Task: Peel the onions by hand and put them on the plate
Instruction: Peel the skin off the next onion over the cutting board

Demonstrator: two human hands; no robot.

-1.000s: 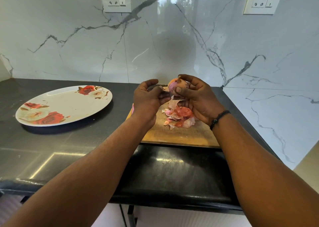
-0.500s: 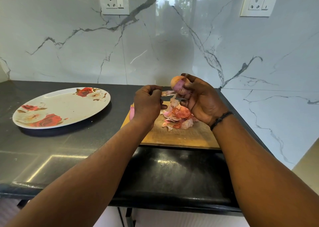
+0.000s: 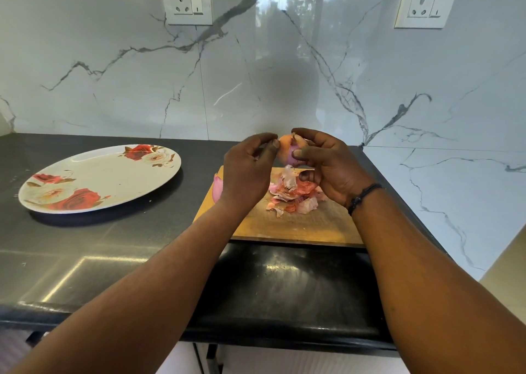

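My right hand (image 3: 327, 166) grips a partly peeled onion (image 3: 288, 153), orange skin on its left side and purple flesh showing, held above the wooden cutting board (image 3: 299, 225). My left hand (image 3: 246, 171) is right beside it, thumb and forefinger pinching at the onion's dry skin. A pile of pink and red onion peels (image 3: 293, 196) lies on the board under my hands. Another purple onion piece (image 3: 217, 188) peeks out behind my left wrist, mostly hidden. The oval white plate with red roses (image 3: 94, 171) sits on the left with no onion on it.
The black counter (image 3: 113, 245) ends at a front edge near me and at a marble wall on the right. Two wall sockets (image 3: 186, 2) (image 3: 425, 5) are on the marble backsplash.
My left hand rose from the peel pile back up to the onion and now pinches its skin. The right hand turned the onion slightly.
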